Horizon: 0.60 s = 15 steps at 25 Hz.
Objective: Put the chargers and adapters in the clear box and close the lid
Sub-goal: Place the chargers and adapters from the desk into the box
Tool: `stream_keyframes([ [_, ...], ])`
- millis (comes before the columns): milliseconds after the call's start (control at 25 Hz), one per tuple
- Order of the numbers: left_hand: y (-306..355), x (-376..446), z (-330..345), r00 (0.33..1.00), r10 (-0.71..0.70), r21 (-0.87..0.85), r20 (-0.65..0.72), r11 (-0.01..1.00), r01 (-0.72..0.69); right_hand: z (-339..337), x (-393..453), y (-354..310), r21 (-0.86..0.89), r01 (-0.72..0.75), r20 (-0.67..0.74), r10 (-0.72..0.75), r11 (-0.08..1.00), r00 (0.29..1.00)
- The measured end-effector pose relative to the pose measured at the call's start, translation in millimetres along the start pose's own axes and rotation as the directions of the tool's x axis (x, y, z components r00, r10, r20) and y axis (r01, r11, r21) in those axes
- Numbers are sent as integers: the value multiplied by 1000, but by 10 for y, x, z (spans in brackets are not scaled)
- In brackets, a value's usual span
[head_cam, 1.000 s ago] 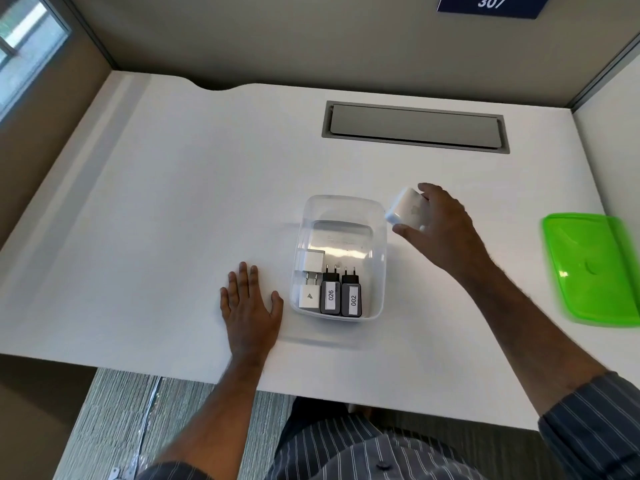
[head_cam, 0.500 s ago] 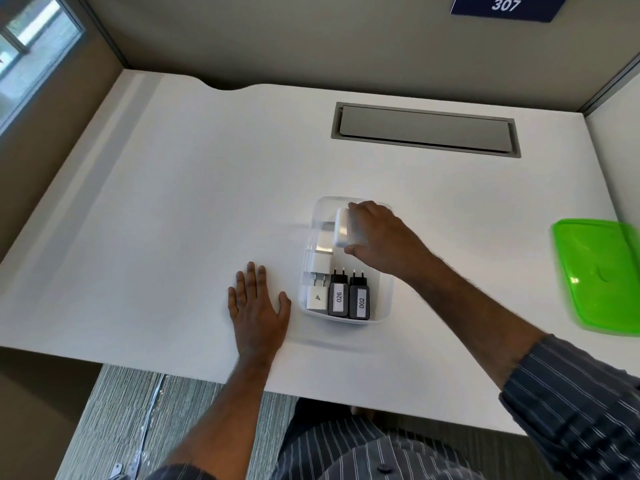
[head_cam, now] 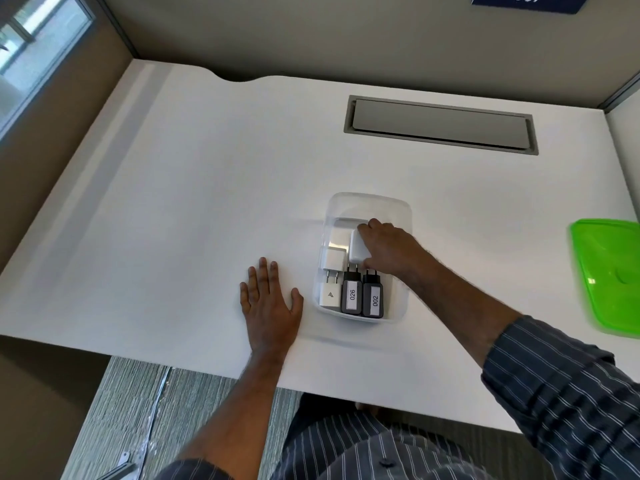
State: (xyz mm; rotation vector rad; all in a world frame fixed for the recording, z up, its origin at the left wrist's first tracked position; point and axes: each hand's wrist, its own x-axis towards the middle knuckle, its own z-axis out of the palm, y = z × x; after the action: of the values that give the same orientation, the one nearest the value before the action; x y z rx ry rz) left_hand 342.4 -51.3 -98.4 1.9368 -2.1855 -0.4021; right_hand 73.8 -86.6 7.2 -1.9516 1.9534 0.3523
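White charger (head_cam: 358,244) inside clear box (head_cam: 372,202) at centre, gripped by right hand (head_cam: 389,251), three chargers (head_cam: 352,295) packed at box's 6 o'clock end, left hand (head_cam: 269,299) flat, open at 9 o'clock, green lid (head_cam: 609,278) at 3 o'clock on desk (head_cam: 194,209).

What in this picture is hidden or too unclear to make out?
Head view, the only one:
- White charger: the right hand covers most of it, so its prongs and whether it rests on the box floor cannot be told.
- Green lid: blurred and cut off by the right edge.
- Blue sign: number cut off by the top edge.
- Box floor under the right hand: hidden.
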Motion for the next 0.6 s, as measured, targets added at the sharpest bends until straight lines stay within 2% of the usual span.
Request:
stream_keyframes([
  [320,-21,0,14,1000,7,8,20,1000,-7,-76,-25,-44,112,-35,-7,36,993,999],
  [480,-40,-13,-30,997,21,-5,71,1000,-21,-156,-146,30,249,-44,-173,89,967,981],
  [600,-51,-32,-95,994,38,-26,107,999,-36,-181,-312,99,336,-37,-318,150,941,936],
])
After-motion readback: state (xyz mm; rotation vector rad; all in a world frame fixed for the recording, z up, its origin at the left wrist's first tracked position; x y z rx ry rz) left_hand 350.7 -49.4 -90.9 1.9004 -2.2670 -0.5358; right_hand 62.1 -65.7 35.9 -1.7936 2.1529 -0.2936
